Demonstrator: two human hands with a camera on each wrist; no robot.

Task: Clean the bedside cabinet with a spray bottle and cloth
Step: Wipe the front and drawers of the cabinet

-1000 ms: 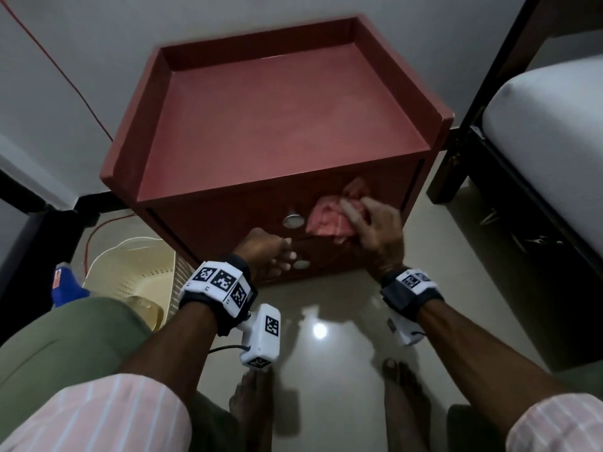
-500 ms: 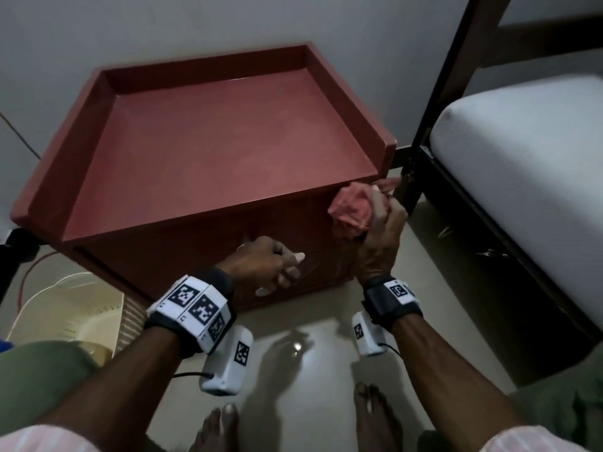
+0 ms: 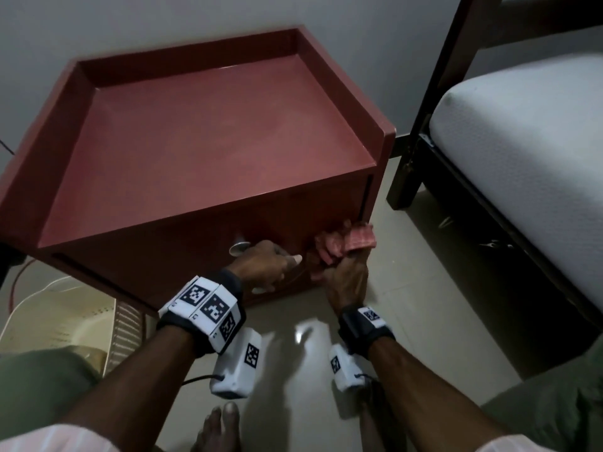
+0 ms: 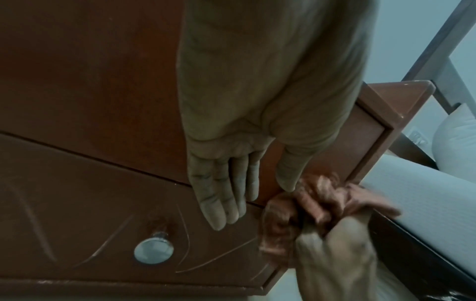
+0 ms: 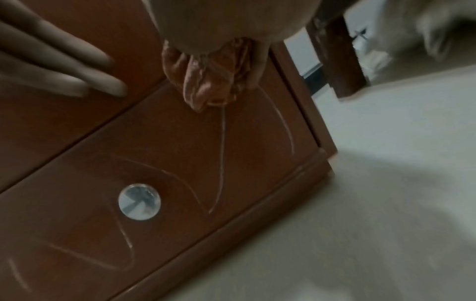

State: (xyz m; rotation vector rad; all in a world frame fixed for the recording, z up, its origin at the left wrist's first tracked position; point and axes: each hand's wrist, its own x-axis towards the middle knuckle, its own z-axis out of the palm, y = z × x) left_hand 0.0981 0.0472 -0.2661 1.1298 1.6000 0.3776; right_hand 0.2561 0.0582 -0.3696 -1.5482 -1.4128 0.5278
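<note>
Cloth [image 3: 344,244] bunched in right hand [image 3: 342,278] against cabinet [image 3: 202,151] drawer front.

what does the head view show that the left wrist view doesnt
Only the head view shows the red-brown cabinet's recessed top, the cream plastic basket on the floor and both wrist bands. Only the left wrist view shows the left hand from the palm side, fingers straight against the cabinet front. Both show the right hand gripping the crumpled pink cloth and a round metal knob.

Pale tiled floor [image 3: 424,321], red bedside cabinet [image 3: 208,151] standing on it, cream plastic basket [image 3: 65,321] beside, dark bed frame leg [image 3: 403,187]
</note>
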